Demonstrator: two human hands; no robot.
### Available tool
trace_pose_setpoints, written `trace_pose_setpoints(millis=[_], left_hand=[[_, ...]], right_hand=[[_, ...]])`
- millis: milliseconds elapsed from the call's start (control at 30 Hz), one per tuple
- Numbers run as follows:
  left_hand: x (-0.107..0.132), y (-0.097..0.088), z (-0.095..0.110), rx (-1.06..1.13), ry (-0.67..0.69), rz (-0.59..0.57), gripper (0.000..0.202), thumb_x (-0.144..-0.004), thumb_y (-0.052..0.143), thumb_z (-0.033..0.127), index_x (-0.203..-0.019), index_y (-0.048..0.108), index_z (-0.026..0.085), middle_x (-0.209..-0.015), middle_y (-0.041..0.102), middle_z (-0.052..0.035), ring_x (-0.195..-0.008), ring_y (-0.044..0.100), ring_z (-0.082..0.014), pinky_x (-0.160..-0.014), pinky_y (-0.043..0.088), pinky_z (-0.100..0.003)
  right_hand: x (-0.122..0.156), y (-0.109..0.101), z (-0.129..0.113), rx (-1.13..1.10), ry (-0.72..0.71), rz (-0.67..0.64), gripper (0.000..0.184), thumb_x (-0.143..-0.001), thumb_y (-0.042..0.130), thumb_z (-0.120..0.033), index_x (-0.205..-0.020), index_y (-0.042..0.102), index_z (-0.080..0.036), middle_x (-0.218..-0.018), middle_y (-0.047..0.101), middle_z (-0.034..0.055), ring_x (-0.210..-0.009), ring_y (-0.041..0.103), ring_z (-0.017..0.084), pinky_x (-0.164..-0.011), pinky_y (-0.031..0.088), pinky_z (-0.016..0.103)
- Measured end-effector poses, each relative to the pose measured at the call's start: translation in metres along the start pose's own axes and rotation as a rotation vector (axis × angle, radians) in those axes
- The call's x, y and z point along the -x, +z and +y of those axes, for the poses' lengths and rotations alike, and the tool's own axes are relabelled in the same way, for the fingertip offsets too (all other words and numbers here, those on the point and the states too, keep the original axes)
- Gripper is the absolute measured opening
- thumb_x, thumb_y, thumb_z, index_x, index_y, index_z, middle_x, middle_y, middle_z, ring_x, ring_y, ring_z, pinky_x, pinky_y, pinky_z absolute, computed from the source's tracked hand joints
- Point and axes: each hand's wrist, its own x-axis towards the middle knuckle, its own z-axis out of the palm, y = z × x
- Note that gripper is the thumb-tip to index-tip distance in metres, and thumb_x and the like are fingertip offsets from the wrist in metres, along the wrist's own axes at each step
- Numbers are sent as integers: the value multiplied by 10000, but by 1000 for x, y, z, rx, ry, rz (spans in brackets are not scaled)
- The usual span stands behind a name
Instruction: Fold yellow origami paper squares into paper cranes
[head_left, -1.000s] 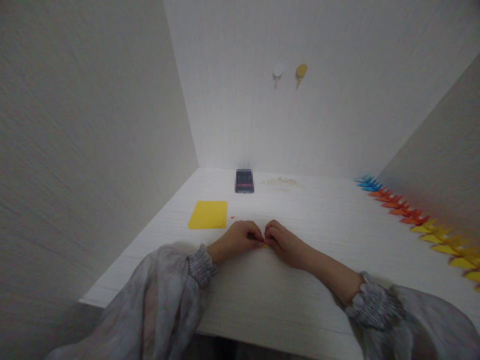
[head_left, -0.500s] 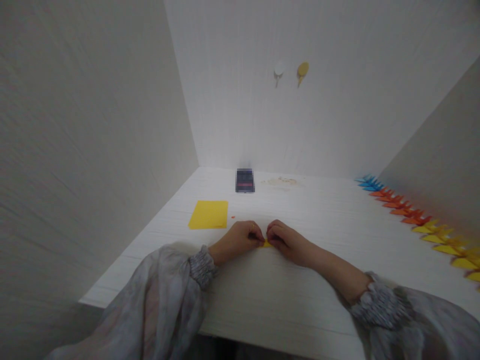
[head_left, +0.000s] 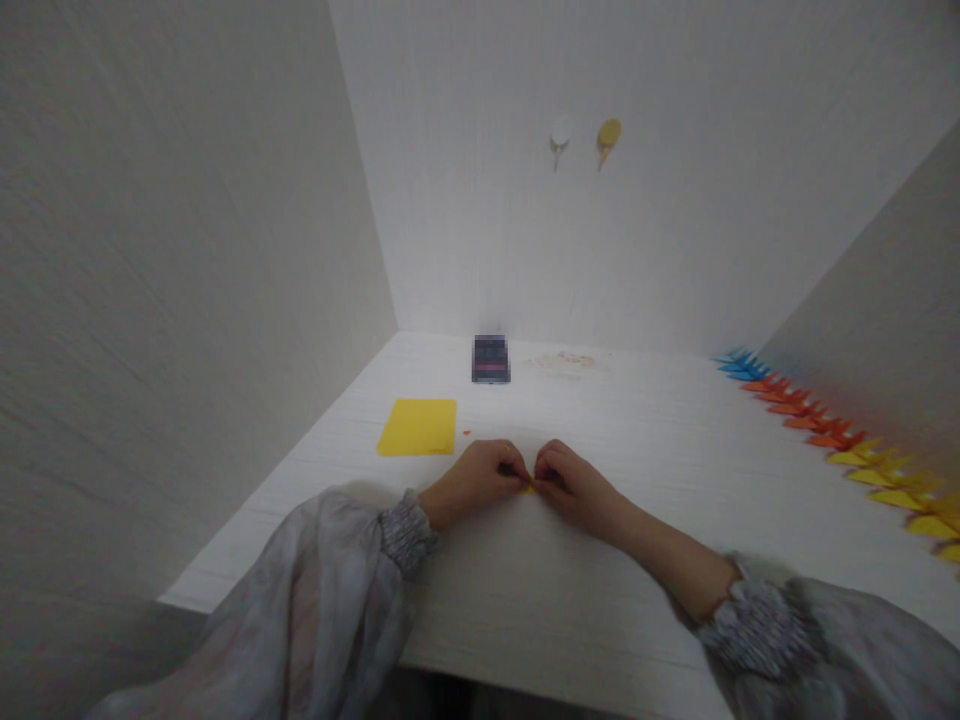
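Note:
My left hand [head_left: 480, 475] and my right hand [head_left: 574, 483] meet on the white table [head_left: 525, 590], fingers curled and pinched together. Between the fingertips shows a small piece of yellow paper [head_left: 529, 488], mostly hidden by the fingers. Both hands rest on the tabletop and grip this paper from either side. A stack of yellow paper sheets [head_left: 418, 427] lies flat a little to the left and beyond my left hand.
A dark small box [head_left: 490, 359] stands near the back wall. A row of folded paper pieces, blue [head_left: 737, 364], orange [head_left: 802, 415] and yellow [head_left: 892, 485], runs along the right wall. Two hooks [head_left: 585, 138] hang on the back wall. A tiny red scrap [head_left: 466, 432] lies by the stack.
The hands have stayed together on the table, shifting very slightly; the yellow paper between the fingertips showed a bit more half a second ago than now.

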Motion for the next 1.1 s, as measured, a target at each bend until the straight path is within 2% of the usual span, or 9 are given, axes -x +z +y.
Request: trace_pose_setpoints(millis=[167,367,667,1100], left_hand=[[0,0,2,-18,8,7,106,-653,554,212,-693,628,147,-759,606,-18,-698,549,-127,-656,428,-241],[0,1,-1,30,-30,11,204,-639,604,319,-724,609,135,-751,614,-31,-699,558,-139,-650,430,-248],[-1,1,2,-11,-41,-4,170,-627,612,251,-748,588,134,-725,598,-25,-667,539,-133,-615,419,-242],[-1,-4,2,22,-92,-60,160,-618,590,170,-775,579,136,-783,619,-47,-730,560,-152,-681,433,-269]], right_hand=[[-1,4,-7,39,67,46,132,-673,477,-52,-649,449,-178,-711,452,11,-641,445,127,-581,379,250],[-3,6,-7,25,112,54,150,-644,476,-39,-686,462,-182,-713,469,10,-636,456,129,-577,378,248],[-12,3,-6,49,196,7,143,-596,521,-55,-657,470,-174,-645,460,-16,-592,425,109,-535,343,217],[-13,-2,-2,-38,235,-58,179,-561,496,-29,-667,494,-173,-639,483,-21,-591,449,105,-544,362,213]])
